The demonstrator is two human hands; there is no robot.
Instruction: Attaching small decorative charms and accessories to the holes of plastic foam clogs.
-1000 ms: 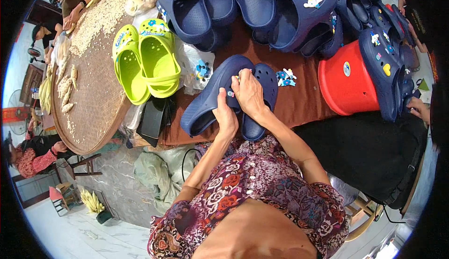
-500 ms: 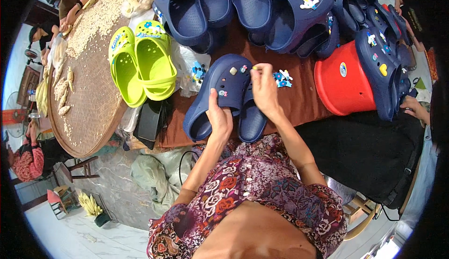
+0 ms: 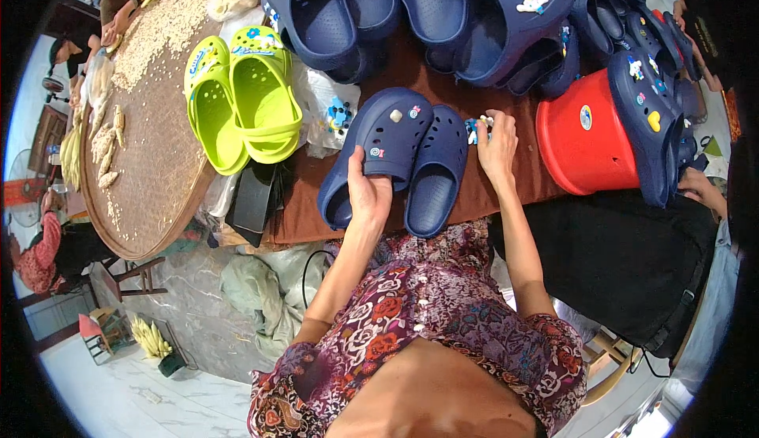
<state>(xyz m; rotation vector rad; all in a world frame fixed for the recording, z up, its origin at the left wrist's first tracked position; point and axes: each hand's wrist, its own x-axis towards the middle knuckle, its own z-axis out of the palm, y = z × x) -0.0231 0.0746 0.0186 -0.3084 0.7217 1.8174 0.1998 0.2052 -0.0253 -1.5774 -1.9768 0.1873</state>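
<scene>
Left hand (image 3: 370, 194) has a firm hold on a navy clog (image 3: 385, 134), thumb pressed on top, the other fingers hidden in its opening. Over to the right hand (image 3: 498, 149), fingers bent down at a small pile of loose charms (image 3: 473, 130); whether they pinch one, I can't tell.

The held clog sits over the brown cloth (image 3: 514, 173), close in front of the wearer, just beside its navy neighbour (image 3: 437, 173). The cloth spreads under it all, with a round woven tray (image 3: 162, 189) of corn kernels (image 3: 162, 35) to the left and grey flooring (image 3: 198, 303) below.

Count them up: three charms on the held clog, two lime-green clogs (image 3: 245, 110) side by side, one red bucket (image 3: 581, 141) with a navy clog leaning on it, at least four big navy clogs (image 3: 431, 7) along the far side.

And the held one's heading: toe away from the wearer, heel nearer, long axis slanting from lower left to upper right.
</scene>
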